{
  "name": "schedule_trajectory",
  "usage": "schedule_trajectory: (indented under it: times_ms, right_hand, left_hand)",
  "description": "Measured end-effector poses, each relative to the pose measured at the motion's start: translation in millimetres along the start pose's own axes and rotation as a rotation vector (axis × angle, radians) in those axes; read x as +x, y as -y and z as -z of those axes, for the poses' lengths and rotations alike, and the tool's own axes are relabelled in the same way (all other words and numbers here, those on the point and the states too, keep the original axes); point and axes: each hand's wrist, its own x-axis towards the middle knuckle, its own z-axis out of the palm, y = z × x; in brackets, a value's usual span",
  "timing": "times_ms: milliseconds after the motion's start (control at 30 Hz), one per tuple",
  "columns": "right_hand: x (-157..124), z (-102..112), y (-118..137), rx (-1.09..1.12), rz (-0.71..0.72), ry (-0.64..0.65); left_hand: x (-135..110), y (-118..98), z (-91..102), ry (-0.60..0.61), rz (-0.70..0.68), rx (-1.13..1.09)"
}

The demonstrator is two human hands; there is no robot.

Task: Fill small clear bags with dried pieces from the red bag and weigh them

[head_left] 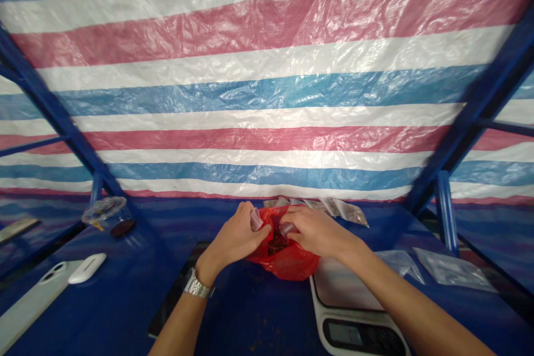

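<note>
A red plastic bag (287,258) sits on the blue desk (125,295) at the middle, its mouth held apart and dark small bits showing inside; its lower edge lies against the white scale (354,303). The left hand (236,236), with a metal watch (197,285) at the wrist, grips the bag's left rim and pinches a small clear pouch (255,218). The right hand (315,231) closes on the right rim, fingers curled around another small clear piece. Behind the bag lies a row of filled small packets (334,208). Empty clear bags (450,270) lie to the right, a plastic cup (109,214), a white case (87,268) and a phone (29,303) well apart to the left
</note>
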Motion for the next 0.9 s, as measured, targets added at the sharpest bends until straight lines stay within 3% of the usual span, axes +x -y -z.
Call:
schedule_trajectory:
  times_ms: [167, 267, 367, 500, 700, 900]
  right_hand:
    - [11, -31, -5, -0.08, 0.013, -0.056]
    - [12, -34, -7, -0.059, 0.029, -0.066]
    - [11, -32, -8, 0.065, 0.078, 0.01]
    - [10, -31, -8, 0.136, 0.101, 0.09]
    - [8, -36, -2, 0.121, 0.033, 0.058]
    - [9, -30, -10, 0.249, 0.069, 0.07]
  left_hand:
    - [-9, 1, -15.5, 0.169, 0.036, 0.077]
    - [-8, 5, -18.4, 0.258, 0.098, 0.009]
    - [-4, 11, -17.5, 0.304, 0.146, -0.071]
    - [1, 20, -21.6, 0.273, 0.165, -0.228]
    - [8, 19, -21.0, 0.135, 0.209, -0.362]
    - [9, 17, -8.5, 0.153, 0.169, -0.4]
